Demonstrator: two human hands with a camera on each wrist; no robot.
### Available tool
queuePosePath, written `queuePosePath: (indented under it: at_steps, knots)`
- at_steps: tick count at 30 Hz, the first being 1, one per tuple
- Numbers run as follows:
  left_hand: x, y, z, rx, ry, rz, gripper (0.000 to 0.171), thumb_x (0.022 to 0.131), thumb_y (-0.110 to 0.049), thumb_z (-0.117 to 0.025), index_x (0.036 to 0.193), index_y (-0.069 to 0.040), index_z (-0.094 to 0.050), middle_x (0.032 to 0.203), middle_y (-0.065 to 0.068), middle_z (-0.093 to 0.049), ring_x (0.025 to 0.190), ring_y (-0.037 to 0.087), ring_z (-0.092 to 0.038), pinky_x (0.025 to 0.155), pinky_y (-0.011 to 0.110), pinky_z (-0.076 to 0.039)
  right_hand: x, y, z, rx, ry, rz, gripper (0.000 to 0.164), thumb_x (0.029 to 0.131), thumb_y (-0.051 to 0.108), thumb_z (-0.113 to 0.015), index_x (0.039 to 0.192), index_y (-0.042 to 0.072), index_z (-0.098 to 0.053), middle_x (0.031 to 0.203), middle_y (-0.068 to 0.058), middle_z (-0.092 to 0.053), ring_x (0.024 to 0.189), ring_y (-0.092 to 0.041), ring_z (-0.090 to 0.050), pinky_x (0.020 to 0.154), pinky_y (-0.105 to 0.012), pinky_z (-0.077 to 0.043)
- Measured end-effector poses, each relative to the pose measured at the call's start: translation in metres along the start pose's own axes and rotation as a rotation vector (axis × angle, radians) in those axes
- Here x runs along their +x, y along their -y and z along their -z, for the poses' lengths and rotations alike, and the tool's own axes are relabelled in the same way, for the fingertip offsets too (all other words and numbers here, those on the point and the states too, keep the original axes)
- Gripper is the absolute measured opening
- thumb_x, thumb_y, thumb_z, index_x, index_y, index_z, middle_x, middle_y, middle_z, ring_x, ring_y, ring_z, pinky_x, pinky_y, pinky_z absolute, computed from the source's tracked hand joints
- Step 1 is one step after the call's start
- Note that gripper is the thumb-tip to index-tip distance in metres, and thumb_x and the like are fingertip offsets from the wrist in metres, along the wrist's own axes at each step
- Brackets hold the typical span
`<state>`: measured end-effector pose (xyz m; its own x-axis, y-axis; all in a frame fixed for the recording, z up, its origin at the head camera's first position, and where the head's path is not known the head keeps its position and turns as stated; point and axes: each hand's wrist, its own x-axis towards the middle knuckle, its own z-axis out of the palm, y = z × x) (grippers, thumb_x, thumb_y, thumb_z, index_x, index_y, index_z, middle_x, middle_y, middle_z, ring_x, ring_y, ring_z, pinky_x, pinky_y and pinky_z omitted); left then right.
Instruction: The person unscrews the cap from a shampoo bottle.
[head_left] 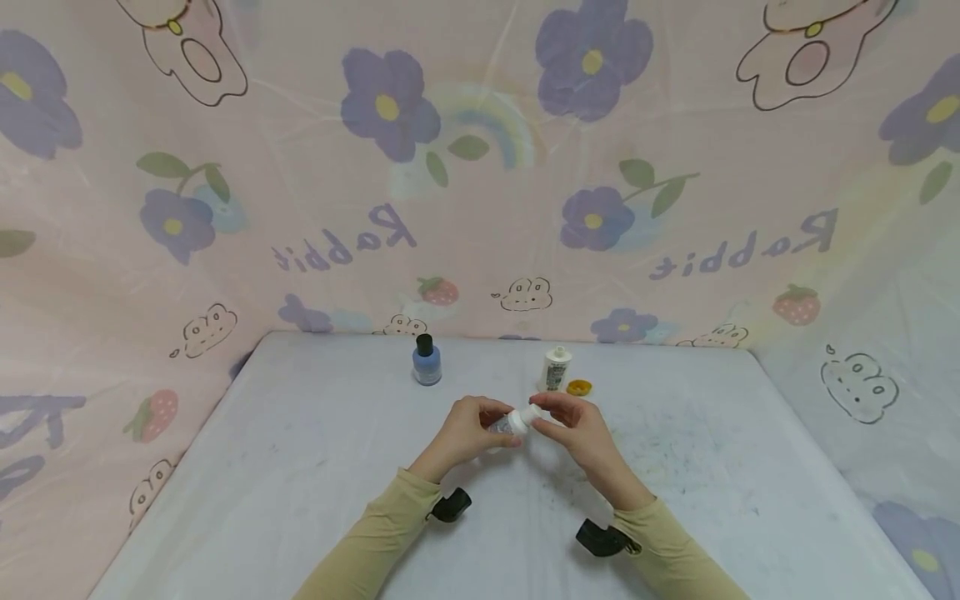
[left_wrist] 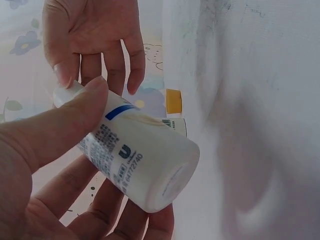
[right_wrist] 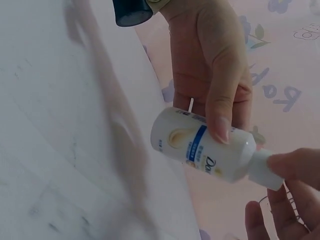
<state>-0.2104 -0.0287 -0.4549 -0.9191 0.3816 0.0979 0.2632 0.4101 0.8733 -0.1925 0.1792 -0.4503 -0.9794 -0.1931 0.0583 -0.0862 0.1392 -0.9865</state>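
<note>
My left hand [head_left: 467, 431] grips a small white bottle [left_wrist: 155, 160] with a blue band, holding it tilted above the table. In the right wrist view the left thumb lies along the bottle's labelled side. Between the thumb and fingers of my right hand [head_left: 583, 432] is the bottle's white cap [right_wrist: 265, 170], which sits at the neck. Behind the hands stands a second white bottle [head_left: 556, 368] with a narrow tip, and a yellow cap [head_left: 579, 387] lies beside it.
A blue bottle with a black cap [head_left: 427, 365] stands at the back left of the white table [head_left: 300, 500]. A patterned curtain [head_left: 480, 208] rises behind the table's back edge and along both sides. Black wrist cameras [head_left: 600, 538] are worn on both forearms.
</note>
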Motion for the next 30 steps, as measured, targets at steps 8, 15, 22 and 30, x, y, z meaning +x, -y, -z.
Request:
queuePosePath:
  at_steps: [8,15,22,30]
  knots:
    - [0.0,-0.001,0.0,-0.012,0.006,0.002,0.038,0.071,-0.022,-0.086,0.105,-0.011,-0.074,0.097,-0.001,-0.068,0.081,0.014,-0.06,0.069,0.028,-0.05,-0.002,-0.003,0.005,0.028,0.05,0.068,0.038,0.086,0.008,-0.071,0.122,0.001,-0.06,0.126,-0.017,-0.058,0.127,-0.029,-0.046,0.109,-0.051,-0.026]
    - [0.001,-0.001,0.0,-0.029,0.007,0.002,0.039,0.071,-0.021,-0.087,0.106,-0.01,-0.074,0.097,-0.001,-0.068,0.079,0.012,-0.06,0.069,0.028,-0.05,-0.003,-0.004,0.008,0.016,0.066,0.105,0.041,0.087,0.004,-0.07,0.126,0.0,-0.057,0.13,-0.017,-0.056,0.127,-0.031,-0.045,0.108,-0.054,-0.026]
    - [0.002,-0.002,0.0,-0.033,-0.014,0.015,0.036,0.071,-0.017,-0.086,0.104,-0.011,-0.074,0.098,-0.001,-0.067,0.083,0.015,-0.059,0.071,0.03,-0.05,-0.001,-0.001,0.005,-0.022,-0.018,0.061,0.045,0.084,0.013,-0.075,0.124,0.0,-0.057,0.128,-0.023,-0.054,0.121,-0.035,-0.049,0.106,-0.054,-0.029]
    - [0.001,-0.003,-0.002,-0.019,-0.027,0.004,0.037,0.07,-0.018,-0.087,0.104,-0.01,-0.074,0.102,0.001,-0.067,0.092,0.016,-0.06,0.079,0.035,-0.051,0.002,0.0,-0.006,-0.042,-0.136,-0.048,0.042,0.082,0.021,-0.078,0.115,0.003,-0.06,0.117,-0.019,-0.059,0.109,-0.028,-0.055,0.105,-0.051,-0.032]
